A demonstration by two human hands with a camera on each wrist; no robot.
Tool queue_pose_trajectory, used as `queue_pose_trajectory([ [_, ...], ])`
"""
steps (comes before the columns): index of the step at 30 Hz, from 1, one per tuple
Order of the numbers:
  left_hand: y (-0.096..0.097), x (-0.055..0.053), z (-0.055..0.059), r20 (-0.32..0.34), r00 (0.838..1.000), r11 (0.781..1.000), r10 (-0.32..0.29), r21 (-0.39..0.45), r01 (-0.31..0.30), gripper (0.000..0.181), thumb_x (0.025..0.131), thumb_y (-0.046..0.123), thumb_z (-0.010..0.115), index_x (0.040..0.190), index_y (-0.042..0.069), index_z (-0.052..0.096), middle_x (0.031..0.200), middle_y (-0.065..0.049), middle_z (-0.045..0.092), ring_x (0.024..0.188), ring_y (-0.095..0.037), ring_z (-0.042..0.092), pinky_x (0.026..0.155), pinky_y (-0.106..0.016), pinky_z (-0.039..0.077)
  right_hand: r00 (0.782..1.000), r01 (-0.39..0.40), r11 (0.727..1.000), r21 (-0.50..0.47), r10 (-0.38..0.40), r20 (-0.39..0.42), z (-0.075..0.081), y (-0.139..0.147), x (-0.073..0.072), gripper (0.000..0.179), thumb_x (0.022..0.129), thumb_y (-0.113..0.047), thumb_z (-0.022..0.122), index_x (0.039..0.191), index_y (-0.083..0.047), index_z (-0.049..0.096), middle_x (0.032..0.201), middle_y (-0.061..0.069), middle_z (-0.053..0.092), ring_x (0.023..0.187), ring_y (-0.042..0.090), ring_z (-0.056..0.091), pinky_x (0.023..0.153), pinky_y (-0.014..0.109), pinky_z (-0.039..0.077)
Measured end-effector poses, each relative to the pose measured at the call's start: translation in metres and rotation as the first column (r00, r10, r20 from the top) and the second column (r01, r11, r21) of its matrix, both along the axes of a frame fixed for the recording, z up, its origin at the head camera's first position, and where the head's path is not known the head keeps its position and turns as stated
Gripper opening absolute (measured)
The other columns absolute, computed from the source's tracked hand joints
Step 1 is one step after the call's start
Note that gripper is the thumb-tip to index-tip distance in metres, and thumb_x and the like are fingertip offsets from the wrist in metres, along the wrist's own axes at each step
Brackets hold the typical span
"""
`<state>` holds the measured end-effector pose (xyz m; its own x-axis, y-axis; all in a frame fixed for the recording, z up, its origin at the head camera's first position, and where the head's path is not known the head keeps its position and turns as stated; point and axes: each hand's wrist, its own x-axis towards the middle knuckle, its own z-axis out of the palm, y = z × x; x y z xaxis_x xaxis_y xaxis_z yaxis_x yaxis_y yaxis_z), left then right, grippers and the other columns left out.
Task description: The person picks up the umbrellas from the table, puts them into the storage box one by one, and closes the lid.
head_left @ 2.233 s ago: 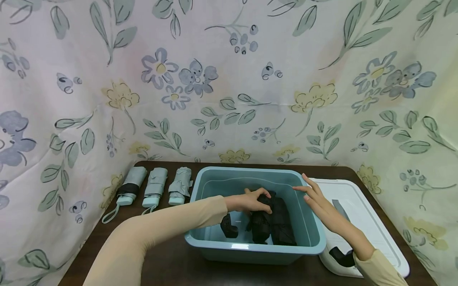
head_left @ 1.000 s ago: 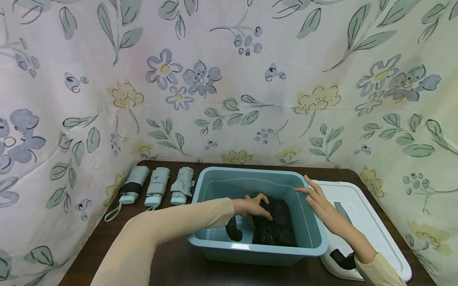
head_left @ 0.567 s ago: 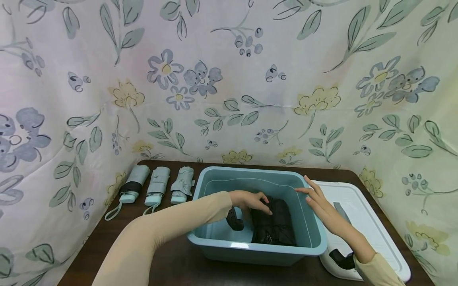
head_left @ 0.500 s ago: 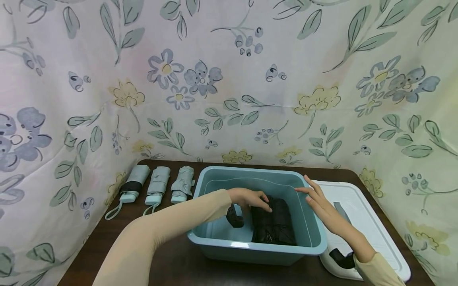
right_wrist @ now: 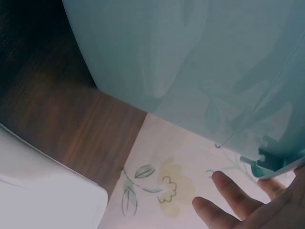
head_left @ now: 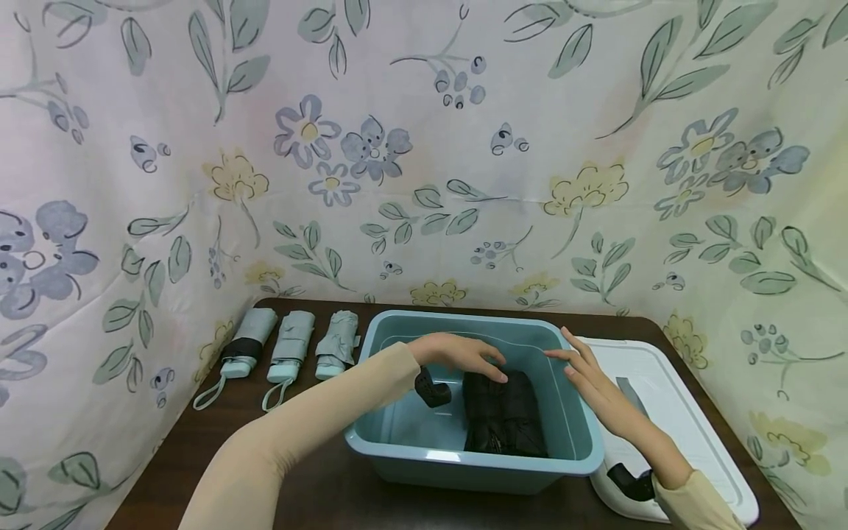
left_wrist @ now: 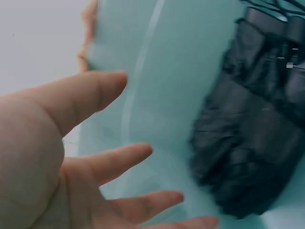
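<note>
Two black folded umbrellas, the left one and the right one, lie side by side in the right part of a blue plastic bin. My left hand hovers over the bin, above the far end of these umbrellas. In the left wrist view its fingers are spread, apart from the black fabric, with nothing in them. My right hand rests at the bin's right rim with extended fingers. The right wrist view has the fingertips beside the rim, partly cut off by the frame edge.
Three light grey-blue folded umbrellas, the left, the middle and the right, lie left of the bin on a dark wooden table. A white lid lies right of the bin, under the right forearm. Floral cloth hangs behind.
The left black umbrella, earlier in my left hand, now lies beside the right one. My left hand has let go and risen off it. The right hand stays at the rim.
</note>
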<state>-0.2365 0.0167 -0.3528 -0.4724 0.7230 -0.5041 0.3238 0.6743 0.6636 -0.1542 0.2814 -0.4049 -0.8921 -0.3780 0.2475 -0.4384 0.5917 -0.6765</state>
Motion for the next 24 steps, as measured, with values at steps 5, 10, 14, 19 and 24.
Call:
queue_pose_trajectory([
  [5,-0.007,0.001,0.016,-0.065,0.993,0.994,-0.101,0.032,0.104,0.058,0.095,0.042,0.048,0.145,0.019,0.031,0.151,-0.003,0.025,0.137,-0.023,0.028,0.105,-0.038,0.035,1.000,0.003,1.000,-0.006,-0.003,-0.001,0.000,-0.001,-0.001,0.035,0.101,-0.014,0.033,0.133,-0.009,0.046,0.155,0.008,0.001,0.137,0.046,0.006,0.087,0.075,0.020],
  [10,-0.017,0.002,0.025,-0.060,0.991,0.989,-0.119,0.077,0.123,0.056,0.094,0.043,0.048,0.144,0.024,0.033,0.150,-0.002,0.028,0.137,-0.024,0.029,0.105,-0.037,0.034,1.000,0.001,1.000,-0.011,-0.001,-0.005,0.001,-0.001,-0.003,0.035,0.101,-0.014,0.033,0.133,-0.011,0.047,0.155,0.009,0.001,0.137,0.045,0.006,0.087,0.075,0.020],
  [14,-0.028,0.003,0.031,-0.067,0.990,0.982,-0.125,0.132,0.133,0.053,0.096,0.040,0.048,0.144,0.023,0.033,0.149,-0.003,0.030,0.137,-0.023,0.030,0.106,-0.038,0.033,1.000,0.003,1.000,-0.013,-0.003,-0.005,0.002,0.000,-0.002,0.035,0.101,-0.014,0.034,0.133,-0.014,0.047,0.156,0.006,0.001,0.138,0.044,0.006,0.087,0.075,0.019],
  [19,-0.040,0.006,0.033,-0.127,0.990,0.963,-0.064,0.252,0.094,0.051,0.097,0.031,0.048,0.144,0.018,0.033,0.147,-0.006,0.034,0.134,-0.024,0.035,0.104,-0.035,0.036,1.000,0.003,1.000,-0.020,-0.003,-0.003,0.001,0.000,-0.002,0.035,0.101,-0.014,0.034,0.133,-0.015,0.047,0.155,0.009,0.002,0.138,0.044,0.006,0.087,0.076,0.018],
  [24,-0.054,0.013,0.036,-0.141,0.989,0.923,0.042,0.384,0.016,0.050,0.096,0.026,0.052,0.142,0.019,0.037,0.142,-0.005,0.041,0.128,-0.023,0.043,0.098,-0.031,0.042,1.000,-0.004,0.999,-0.034,0.004,-0.001,0.000,0.001,-0.002,0.035,0.101,-0.013,0.034,0.134,-0.015,0.047,0.155,0.006,0.002,0.138,0.043,0.005,0.088,0.076,0.018],
])
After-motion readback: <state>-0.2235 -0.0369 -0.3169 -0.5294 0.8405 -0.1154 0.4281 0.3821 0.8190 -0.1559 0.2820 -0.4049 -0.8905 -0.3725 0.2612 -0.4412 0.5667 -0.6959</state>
